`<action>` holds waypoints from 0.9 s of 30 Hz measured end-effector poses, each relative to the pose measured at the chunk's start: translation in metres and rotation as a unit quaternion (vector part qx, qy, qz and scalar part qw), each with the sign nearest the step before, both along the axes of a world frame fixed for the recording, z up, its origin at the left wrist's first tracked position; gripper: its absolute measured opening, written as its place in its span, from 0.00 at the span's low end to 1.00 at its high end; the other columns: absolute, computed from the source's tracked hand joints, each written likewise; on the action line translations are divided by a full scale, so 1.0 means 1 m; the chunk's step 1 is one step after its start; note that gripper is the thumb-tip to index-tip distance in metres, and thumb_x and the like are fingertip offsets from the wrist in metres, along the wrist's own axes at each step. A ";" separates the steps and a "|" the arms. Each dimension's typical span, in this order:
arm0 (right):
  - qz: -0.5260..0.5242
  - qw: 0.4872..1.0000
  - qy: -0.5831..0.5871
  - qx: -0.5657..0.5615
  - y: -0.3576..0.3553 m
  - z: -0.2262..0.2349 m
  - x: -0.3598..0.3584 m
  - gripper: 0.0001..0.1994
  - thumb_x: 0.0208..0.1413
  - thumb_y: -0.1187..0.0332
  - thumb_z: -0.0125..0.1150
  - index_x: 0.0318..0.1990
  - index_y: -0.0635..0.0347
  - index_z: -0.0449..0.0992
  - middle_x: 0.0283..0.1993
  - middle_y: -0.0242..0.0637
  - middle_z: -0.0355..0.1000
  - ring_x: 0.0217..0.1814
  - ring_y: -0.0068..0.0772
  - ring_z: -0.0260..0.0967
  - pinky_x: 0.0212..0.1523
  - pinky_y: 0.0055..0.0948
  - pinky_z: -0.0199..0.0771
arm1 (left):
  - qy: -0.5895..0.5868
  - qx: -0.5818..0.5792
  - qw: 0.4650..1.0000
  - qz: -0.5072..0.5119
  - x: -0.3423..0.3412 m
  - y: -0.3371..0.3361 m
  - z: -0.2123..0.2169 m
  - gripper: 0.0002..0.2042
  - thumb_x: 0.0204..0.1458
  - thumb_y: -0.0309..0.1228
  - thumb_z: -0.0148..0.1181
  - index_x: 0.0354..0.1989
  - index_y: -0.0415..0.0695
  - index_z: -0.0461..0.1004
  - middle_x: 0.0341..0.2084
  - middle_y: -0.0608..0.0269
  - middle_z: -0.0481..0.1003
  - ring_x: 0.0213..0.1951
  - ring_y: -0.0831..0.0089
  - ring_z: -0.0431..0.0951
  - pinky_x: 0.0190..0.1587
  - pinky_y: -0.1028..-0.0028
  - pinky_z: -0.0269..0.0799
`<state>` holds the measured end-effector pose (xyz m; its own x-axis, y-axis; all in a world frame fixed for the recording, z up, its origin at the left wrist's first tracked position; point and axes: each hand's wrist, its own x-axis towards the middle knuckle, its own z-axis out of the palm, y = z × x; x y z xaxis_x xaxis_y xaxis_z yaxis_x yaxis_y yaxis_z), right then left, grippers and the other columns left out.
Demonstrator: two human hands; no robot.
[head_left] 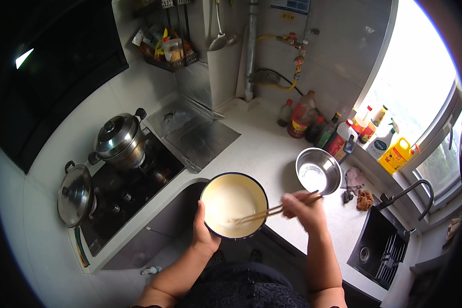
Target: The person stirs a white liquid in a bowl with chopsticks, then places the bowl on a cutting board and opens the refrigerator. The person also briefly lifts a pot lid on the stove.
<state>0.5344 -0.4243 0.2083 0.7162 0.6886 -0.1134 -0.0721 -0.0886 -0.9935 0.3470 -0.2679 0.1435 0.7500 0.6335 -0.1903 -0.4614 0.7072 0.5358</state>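
Note:
A cream enamel bowl (222, 192) with a dark rim is held up in front of my body, before the counter's edge. My left hand (204, 231) grips its left side, thumb on the outer wall near the rim. Pale, milky-looking contents (231, 210) lie inside; what they are I cannot tell. In my right hand (302, 209), slightly blurred, is a pair of chopsticks (272, 211). Their tips reach down into the bowl, smeared by motion. Just beyond that hand a stainless steel bowl (304, 158) rests on the counter, with something white in it.
A steel pot (119, 138) and a lidded pan (76, 195) stand on the black gas stove (105, 223) at left. Sauce bottles (303, 115) line the back right of the white counter (262, 141). Cloths (364, 200) lie near the black sink (364, 238), below the window.

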 end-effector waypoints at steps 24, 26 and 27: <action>0.061 0.998 0.020 0.027 0.025 -0.004 -0.022 0.10 0.55 0.69 0.64 0.32 0.71 0.79 0.23 0.34 0.74 0.24 0.20 0.69 0.27 0.20 0.70 | 0.054 0.001 0.999 0.001 0.000 0.004 -0.013 0.34 0.60 0.57 0.40 0.62 0.39 0.58 0.57 0.52 0.66 0.58 0.59 0.67 0.60 0.59 0.63; 0.028 0.999 0.015 -0.008 0.013 -0.002 -0.004 0.11 0.55 0.68 0.64 0.30 0.71 0.78 0.22 0.35 0.73 0.21 0.21 0.69 0.25 0.20 0.71 | 0.047 0.007 0.999 -0.001 -0.003 0.007 -0.011 0.34 0.59 0.57 0.40 0.62 0.39 0.58 0.57 0.52 0.66 0.58 0.59 0.67 0.60 0.59 0.63; -0.033 0.999 -0.028 0.006 0.012 0.000 0.002 0.12 0.55 0.67 0.64 0.28 0.70 0.78 0.20 0.35 0.73 0.19 0.22 0.69 0.23 0.20 0.71 | 0.047 0.005 0.999 -0.003 -0.003 0.008 -0.011 0.34 0.59 0.57 0.40 0.62 0.39 0.58 0.57 0.52 0.66 0.58 0.59 0.67 0.60 0.59 0.63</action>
<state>0.5359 -0.4126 0.2081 0.7645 0.6414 -0.0638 -0.0216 -0.0734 -0.9971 0.3444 -0.2601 0.1328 0.7328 0.6312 -0.2540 -0.4041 0.7041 0.5839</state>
